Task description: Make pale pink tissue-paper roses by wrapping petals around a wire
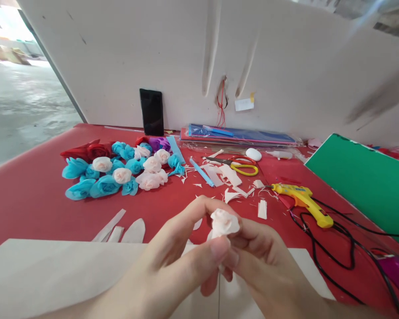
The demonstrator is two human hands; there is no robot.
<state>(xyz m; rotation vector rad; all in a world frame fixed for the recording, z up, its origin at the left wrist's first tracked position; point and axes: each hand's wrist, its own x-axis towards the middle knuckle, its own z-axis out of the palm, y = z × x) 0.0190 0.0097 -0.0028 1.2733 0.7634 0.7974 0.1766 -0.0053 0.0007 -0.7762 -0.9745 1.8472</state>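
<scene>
Both of my hands meet low in the middle of the view, pinched around a small white paper rose (223,222). My left hand (182,252) wraps it from the left, thumb pressed under the bloom. From the right, my right hand (262,261) holds its base with curled fingers. Beneath the hands lies a sheet of pale paper (53,274) on the red table (29,195). Cut white petal strips (123,230) rest just left of the hands.
A heap of blue, white, red and purple paper roses (119,170) sits at the left back. Scissors (239,165), paper scraps, a blue pen (202,172), a yellow glue gun (302,199) with black cable, a green board (362,181), stacked coloured sheets (239,134) and a phone (151,111) lie around.
</scene>
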